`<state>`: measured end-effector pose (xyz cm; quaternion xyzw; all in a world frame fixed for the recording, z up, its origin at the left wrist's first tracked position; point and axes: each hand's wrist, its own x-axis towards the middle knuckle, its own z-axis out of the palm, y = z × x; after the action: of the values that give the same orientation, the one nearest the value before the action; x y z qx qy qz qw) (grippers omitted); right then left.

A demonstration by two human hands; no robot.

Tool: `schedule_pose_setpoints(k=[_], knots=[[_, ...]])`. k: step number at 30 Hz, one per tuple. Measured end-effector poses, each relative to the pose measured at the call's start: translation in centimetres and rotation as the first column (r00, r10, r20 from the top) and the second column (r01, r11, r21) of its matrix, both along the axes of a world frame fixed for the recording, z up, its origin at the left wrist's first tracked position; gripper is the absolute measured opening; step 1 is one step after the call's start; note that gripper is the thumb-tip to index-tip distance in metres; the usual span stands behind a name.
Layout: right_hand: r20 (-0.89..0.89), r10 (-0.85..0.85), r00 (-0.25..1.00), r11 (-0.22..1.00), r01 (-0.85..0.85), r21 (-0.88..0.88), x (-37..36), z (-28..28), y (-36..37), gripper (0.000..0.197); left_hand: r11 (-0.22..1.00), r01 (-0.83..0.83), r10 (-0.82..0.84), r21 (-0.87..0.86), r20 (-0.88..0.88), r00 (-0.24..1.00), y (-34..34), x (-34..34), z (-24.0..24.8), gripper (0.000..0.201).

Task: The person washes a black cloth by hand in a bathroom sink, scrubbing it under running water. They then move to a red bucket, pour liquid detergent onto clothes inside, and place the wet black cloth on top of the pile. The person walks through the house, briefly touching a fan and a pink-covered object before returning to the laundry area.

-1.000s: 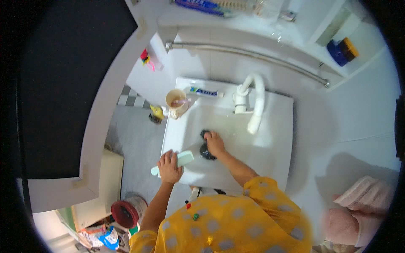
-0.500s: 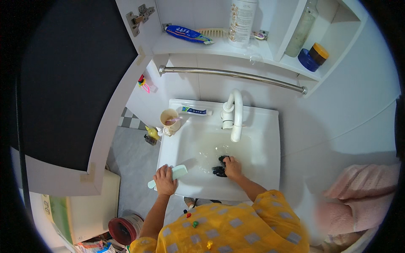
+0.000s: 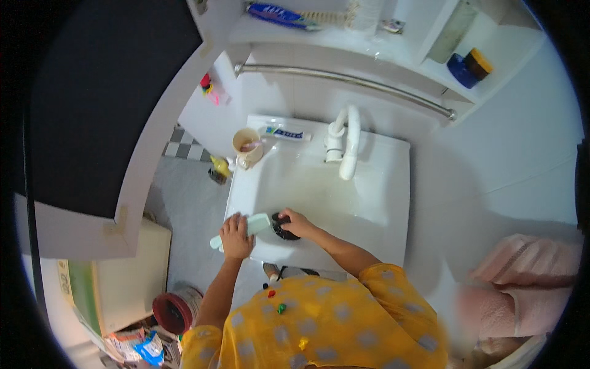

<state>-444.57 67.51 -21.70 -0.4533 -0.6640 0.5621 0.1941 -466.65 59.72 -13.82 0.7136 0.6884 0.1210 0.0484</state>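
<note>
Over the front left rim of the white sink point(image 3: 307, 251), my left hand point(image 3: 236, 237) grips a pale mint-green paddle-shaped board point(image 3: 259, 222) with a narrow handle end. Its fingers lie across the board and press it down. Just right of the board, my right hand point(image 3: 294, 222) is closed on a wet, bunched black cloth point(image 3: 284, 232). The cloth is at the board's right end; whether it touches the board I cannot tell. Cloudy shallow water point(image 3: 341, 197) stands in the basin.
A white faucet point(image 3: 348, 144) arches over the basin. On the sink's back left stand a beige cup point(image 3: 247, 147) and a toothpaste tube point(image 3: 287, 133). A metal rail point(image 3: 344, 78) crosses the wall below open shelves. A mirrored cabinet door point(image 3: 98, 111) hangs at left; a dark red bucket point(image 3: 174, 312) sits on the floor.
My right hand has carried the black cloth left, out of the water, to beside the board. My left hand stays on the board. The whole view has shifted, so the sink appears higher.
</note>
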Motion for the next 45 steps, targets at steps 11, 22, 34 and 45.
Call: schedule_pose_setpoints(k=[11, 22, 34, 45], knots=[[0.454, 0.041, 0.890, 0.978, -0.128, 0.164, 6.6, -2.7, -0.7, 0.034, 1.000, -0.024, 0.024, 0.018, 0.027, 0.999, 0.1, -0.3, -0.1, 0.059], [0.597, -0.156, 0.787, 0.976, 0.031, 0.214, 10.4, -0.8, -1.8, 0.038, 0.967, -0.254, 0.252, 0.023, 0.057, 0.966, 4.4, 0.1, -1.2, 0.042], [0.526, -0.293, 0.799, 0.921, 0.088, 0.379, 9.3, 3.0, -4.6, 0.030, 0.986, -0.166, 0.134, -0.015, 0.667, 0.733, 4.1, -0.8, -0.2, 0.022], [-0.214, -0.143, 0.966, 0.983, 0.114, -0.142, 4.2, 12.1, -4.3, 0.014, 0.945, 0.168, 0.309, -0.282, 0.935, -0.171, 4.5, 10.7, 8.8, 0.019]])
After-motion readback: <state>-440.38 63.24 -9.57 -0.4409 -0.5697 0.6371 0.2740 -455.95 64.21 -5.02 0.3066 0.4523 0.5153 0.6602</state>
